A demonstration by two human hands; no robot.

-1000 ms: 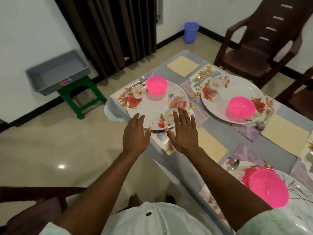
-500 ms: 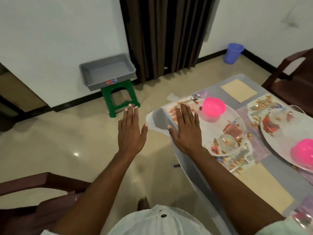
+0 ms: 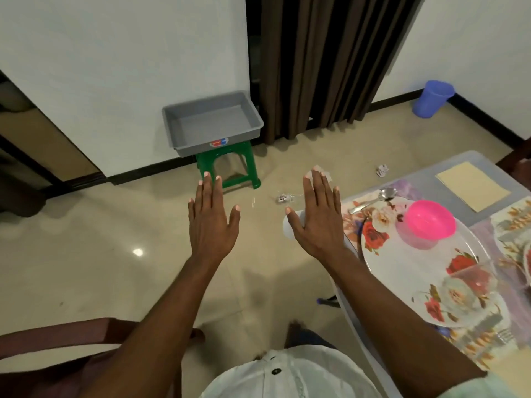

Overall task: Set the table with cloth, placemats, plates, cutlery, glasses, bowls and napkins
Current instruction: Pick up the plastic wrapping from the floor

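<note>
Step in hand: by the look of it, a pause between items. The 1 place setting in view seemed complete, and neither hand carried anything.
Left hand: the left hand [image 3: 213, 217] was flat, palm down, fingers straight and slightly spread, holding nothing. It hung over bare floor, well apart from the table.
Right hand: the right hand [image 3: 316, 216] was likewise flat with straight fingers and gripped nothing. It hovered at the table's near corner; whether it touched the cloth could not be told.
Cloth: the grey tablecloth [image 3: 425, 176] covered the table at the right of the view.
Place setting: a floral plate [image 3: 408, 271] lay just right of the right hand, on a floral placemat [image 3: 356, 222].
Bowl: 1 pink bowl [image 3: 430, 223] stood on the far part of the plate.
Glass: 1 clear glass [image 3: 467, 285] seemed to lie on the plate's near part; its outline was faint.
Cutlery: 1 spoon [image 3: 382, 196] lay beyond the plate, near the right fingertips.
Napkin: 1 cream napkin [image 3: 472, 185] lay flat on the cloth, beyond the bowl.
Supply tray: the grey tray [image 3: 212, 122] on the green stool [image 3: 228, 168] stood ahead of both hands, well apart, and looked bare.
Next move, as a judgement: with the tray showing nothing to fetch, the person probably needed to check the remaining settings.
</note>
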